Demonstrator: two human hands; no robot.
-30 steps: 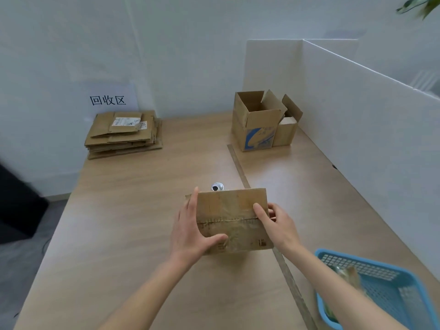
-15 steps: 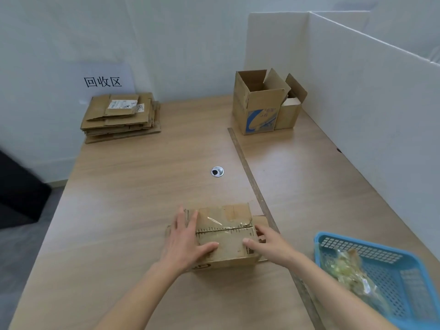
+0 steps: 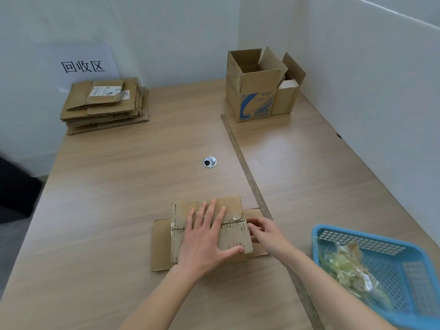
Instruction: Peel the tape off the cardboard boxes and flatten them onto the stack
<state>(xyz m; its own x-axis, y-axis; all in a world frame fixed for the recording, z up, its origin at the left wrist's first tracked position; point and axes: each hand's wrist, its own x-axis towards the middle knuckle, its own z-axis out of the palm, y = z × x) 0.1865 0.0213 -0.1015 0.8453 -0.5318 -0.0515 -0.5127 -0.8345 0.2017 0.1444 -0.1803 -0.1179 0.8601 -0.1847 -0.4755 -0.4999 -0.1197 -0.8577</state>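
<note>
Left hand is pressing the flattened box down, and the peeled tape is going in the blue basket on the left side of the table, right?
Not quite: the head view shows the blue basket on the right side. The left hand does press flat on the flattened box.

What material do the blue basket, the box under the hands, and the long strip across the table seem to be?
Blue basket: likely moulded plastic, with an even colour and a gridded wall of holes.
Box: brown corrugated cardboard, matte, with creased flaps and glossy clear tape remnants near the seam.
Strip: unclear; dull and brownish, perhaps an old ruler or tape.
</note>
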